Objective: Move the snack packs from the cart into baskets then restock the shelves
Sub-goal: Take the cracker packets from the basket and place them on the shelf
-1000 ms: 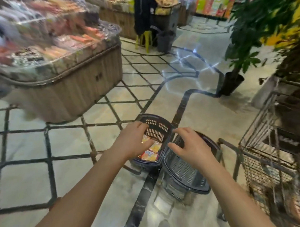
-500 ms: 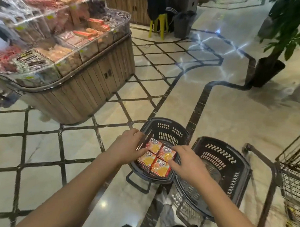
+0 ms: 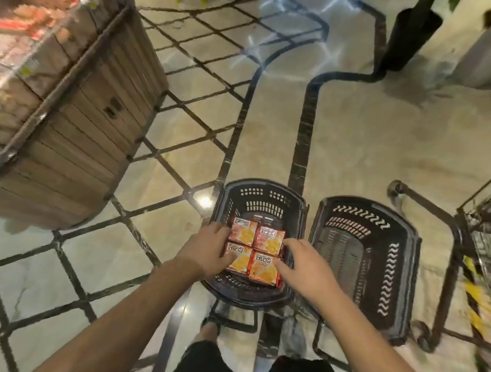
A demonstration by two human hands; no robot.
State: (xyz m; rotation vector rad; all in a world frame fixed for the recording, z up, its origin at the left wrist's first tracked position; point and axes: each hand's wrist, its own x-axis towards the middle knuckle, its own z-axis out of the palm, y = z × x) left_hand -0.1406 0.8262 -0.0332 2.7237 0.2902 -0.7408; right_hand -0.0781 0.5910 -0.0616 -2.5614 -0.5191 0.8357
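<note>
Because the left hand presses one edge of the four snack packs, low inside the left basket, and the right hand the opposite edge, both with fingers spread, an uneven release could buckle the loose block or tip packs toward the right basket.
</note>
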